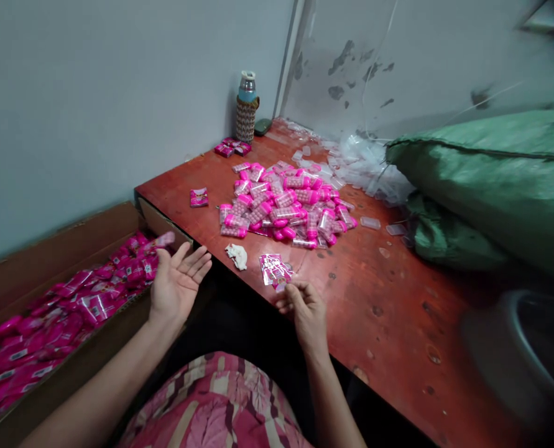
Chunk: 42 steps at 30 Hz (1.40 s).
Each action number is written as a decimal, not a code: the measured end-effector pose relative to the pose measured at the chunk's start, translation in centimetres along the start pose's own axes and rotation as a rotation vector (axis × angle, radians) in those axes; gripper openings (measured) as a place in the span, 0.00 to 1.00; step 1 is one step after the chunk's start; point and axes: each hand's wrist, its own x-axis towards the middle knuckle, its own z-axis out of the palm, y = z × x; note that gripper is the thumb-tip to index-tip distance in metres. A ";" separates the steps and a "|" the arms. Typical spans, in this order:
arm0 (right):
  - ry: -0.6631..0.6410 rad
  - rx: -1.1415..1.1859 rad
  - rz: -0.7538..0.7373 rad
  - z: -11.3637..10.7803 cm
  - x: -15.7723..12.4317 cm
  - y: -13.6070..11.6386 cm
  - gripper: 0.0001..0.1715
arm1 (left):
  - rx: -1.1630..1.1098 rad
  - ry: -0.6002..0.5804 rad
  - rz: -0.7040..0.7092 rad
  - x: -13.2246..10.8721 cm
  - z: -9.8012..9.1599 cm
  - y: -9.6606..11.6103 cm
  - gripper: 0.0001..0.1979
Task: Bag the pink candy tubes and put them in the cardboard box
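Note:
My left hand (pixel 176 283) is open, palm up, with its fingers stretched out beside the carton. Just past its thumb, a small pink-and-clear bottle (pixel 165 240) shows above the carton's contents; whether it touches the hand I cannot tell. At the table's front edge my right hand (pixel 304 308) is closed, thumb against fingers, with a small pale piece at the fingertips that I cannot make out. Flat pink printed wrappers (pixel 273 269) lie just beyond those fingertips. Farther back is a heap of clear bottles with pink caps (pixel 286 202), filled with small pink balls.
An open carton (pixel 118 218) of pink packs stands on the left. On the red table (pixel 374 311) are a crumpled white tissue (pixel 237 256), a pink pack (pixel 199 197), a flask (pixel 246 112) and clear plastic pieces (pixel 365 162). Green sacks (pixel 491 168) and a blurred basin (pixel 519 336) are right.

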 end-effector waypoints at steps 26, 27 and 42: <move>0.071 -0.552 -0.301 -1.2 -0.3 -0.8 0.08 | 0.402 -0.348 -0.270 -3.0 5.5 -8.2 0.13; 0.043 -0.513 -0.288 -1.3 -0.1 -1.0 0.09 | 0.373 -0.322 -0.274 -2.8 5.5 -8.1 0.13; -0.108 -1.534 -0.876 -5.4 15.7 -6.2 0.23 | 0.222 -0.168 -0.456 -1.4 4.4 -5.7 0.11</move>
